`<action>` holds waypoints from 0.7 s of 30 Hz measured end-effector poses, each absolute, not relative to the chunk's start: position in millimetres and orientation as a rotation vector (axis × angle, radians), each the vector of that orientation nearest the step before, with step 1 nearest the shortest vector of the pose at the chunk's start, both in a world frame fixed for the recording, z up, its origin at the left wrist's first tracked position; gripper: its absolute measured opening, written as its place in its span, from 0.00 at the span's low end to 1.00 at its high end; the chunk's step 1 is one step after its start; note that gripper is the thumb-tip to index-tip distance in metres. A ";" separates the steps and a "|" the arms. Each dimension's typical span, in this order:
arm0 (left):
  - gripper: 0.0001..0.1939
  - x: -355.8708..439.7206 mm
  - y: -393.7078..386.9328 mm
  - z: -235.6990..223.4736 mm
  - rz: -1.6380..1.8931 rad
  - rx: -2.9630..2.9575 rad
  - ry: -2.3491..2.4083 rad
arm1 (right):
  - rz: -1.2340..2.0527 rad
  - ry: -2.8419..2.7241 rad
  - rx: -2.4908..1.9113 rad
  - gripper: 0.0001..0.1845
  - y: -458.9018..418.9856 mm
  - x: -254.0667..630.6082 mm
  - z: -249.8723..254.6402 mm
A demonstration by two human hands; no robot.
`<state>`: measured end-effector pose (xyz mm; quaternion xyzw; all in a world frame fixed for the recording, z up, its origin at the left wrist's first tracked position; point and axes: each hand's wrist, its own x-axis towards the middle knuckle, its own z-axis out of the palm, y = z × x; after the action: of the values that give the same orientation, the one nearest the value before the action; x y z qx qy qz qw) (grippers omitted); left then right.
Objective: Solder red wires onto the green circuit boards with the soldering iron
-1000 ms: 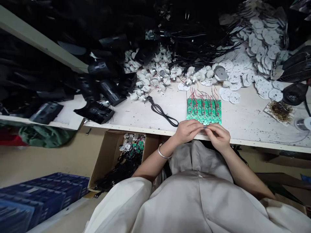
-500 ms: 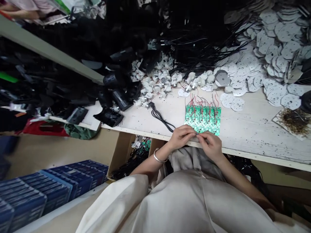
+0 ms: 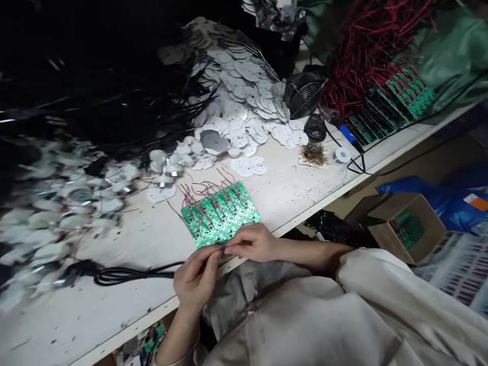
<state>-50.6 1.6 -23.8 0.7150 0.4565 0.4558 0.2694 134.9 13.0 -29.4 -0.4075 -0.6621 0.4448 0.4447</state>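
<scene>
My left hand (image 3: 196,277) is closed in a pinch at the front edge of the bench, where a looped black power cord (image 3: 133,274) runs up to it. Close against it, my right hand (image 3: 254,241) pinches too. A small dark bluish tip (image 3: 223,247) shows between the fingertips of both hands; it looks like the cord's wire end, though the fingers cover most of it. Just beyond the hands lies a green circuit board panel (image 3: 221,213) with red and black wires standing out along its far side.
White discs (image 3: 244,81) are heaped at the back. Small white motor-like parts (image 3: 68,218) pile at left. Toward the right are a solder spool (image 3: 342,155), a blue-handled tool (image 3: 348,134), a small fan (image 3: 306,94) and stacked wired boards (image 3: 396,104). A cardboard box (image 3: 406,229) sits below the bench.
The view has swung to the right, bringing the fan, spool and stacked boards into sight. Both hands stay pinched together beside the circuit board panel.
</scene>
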 end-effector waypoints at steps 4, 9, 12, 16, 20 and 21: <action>0.05 -50.2 -6.1 -33.1 1.325 1.742 1.424 | 1.026 -1.528 -1.080 0.15 9.5 120.1 -25.5; 0.07 -42.2 -2.5 -29.6 1.359 1.735 1.548 | 0.811 -1.802 -1.071 0.11 22.6 115.1 -24.9; 0.10 -41.7 1.4 -21.4 1.321 1.649 1.605 | 0.710 -2.106 -1.003 0.09 36.5 148.7 -21.5; 0.10 -51.5 7.5 -15.1 1.171 1.769 1.816 | 0.364 -2.088 -1.433 0.15 64.9 246.6 -6.7; 0.04 -59.0 16.3 -19.2 1.026 2.116 1.752 | 0.181 -1.663 -2.271 0.26 93.0 331.1 7.2; 0.02 -59.1 18.0 -21.2 1.031 2.187 1.669 | 0.198 -1.662 -2.351 0.27 97.0 340.1 8.4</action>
<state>-59.1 18.0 -21.2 0.7405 0.5652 0.3490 0.1018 340.1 97.0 8.4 -0.8080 -0.5711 0.0682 0.1273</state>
